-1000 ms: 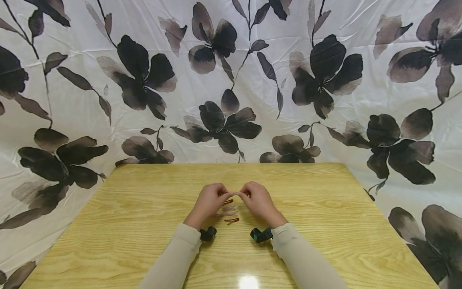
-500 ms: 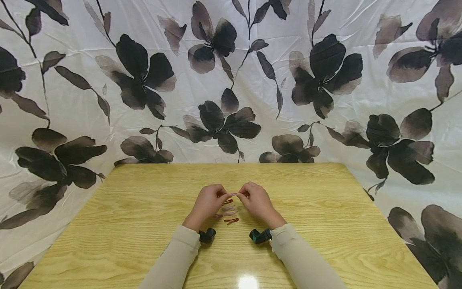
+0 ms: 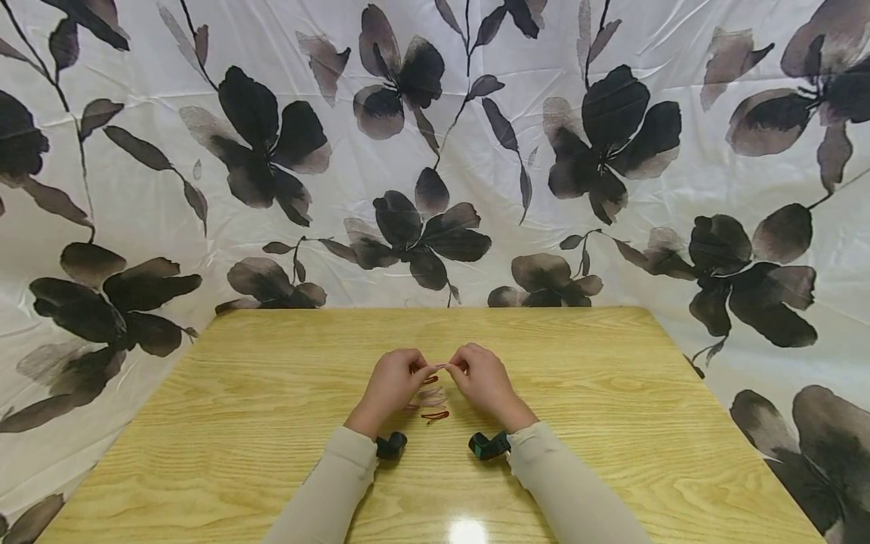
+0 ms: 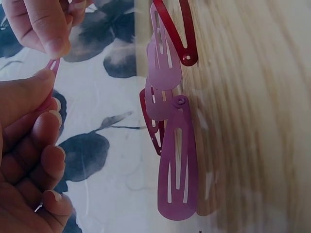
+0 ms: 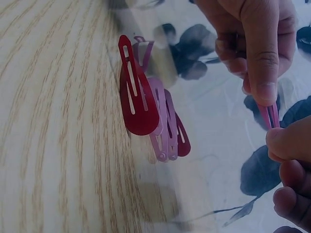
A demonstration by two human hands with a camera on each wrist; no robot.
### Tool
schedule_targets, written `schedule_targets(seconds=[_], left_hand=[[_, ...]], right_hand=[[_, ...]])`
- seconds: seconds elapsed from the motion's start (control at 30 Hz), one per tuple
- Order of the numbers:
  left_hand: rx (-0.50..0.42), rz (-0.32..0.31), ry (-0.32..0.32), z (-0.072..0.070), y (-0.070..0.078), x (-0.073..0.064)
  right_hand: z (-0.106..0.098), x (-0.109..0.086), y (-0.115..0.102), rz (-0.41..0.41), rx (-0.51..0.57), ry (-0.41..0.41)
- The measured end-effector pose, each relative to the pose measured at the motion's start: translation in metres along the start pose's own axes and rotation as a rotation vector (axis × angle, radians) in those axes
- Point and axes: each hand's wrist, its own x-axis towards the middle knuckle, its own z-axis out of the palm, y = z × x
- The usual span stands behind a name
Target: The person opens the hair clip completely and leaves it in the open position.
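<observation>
A pink snap hair clip [image 3: 441, 366] is stretched between both hands above the table. My left hand [image 3: 394, 381] pinches one end between thumb and index finger. From the other side my right hand [image 3: 484, 379] pinches the opposite end the same way. In the right wrist view the slotted middle of this pink clip [image 5: 270, 115] shows between the fingertips, its ends hidden. Just below the hands, on the person's side, lies a loose group of snap clips: a red clip [image 5: 138, 104], a mauve clip [image 4: 177, 167] and several others partly overlapping.
The clips lie on a wood-grain table [image 3: 285, 453]. A white cloth with dark flowers [image 3: 503, 249] hangs behind the table's far edge and along both sides. Dark wrist cameras [image 3: 392, 446] sit on both wrists, below the clip group.
Almost nothing differs. Both hands keep their pinch on the pink hair clip in the same place, and the clips on the table lie as before.
</observation>
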Motion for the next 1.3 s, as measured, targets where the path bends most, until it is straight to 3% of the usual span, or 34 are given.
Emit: schedule_targets(seconds=[0.5, 0.97, 1.3], left_hand=[[0.015, 0.023, 0.004, 0.001, -0.005, -0.002], [0.002, 0.018, -0.056, -0.007, -0.005, -0.001], [-0.011, 0.015, -0.135, -0.016, -0.005, -0.001]], right_hand=[[0.001, -0.001, -0.006, -0.016, -0.031, -0.023], [0.004, -0.002, -0.005, -0.027, -0.015, -0.018], [0.002, 0.001, -0.008, -0.067, -0.024, -0.033]])
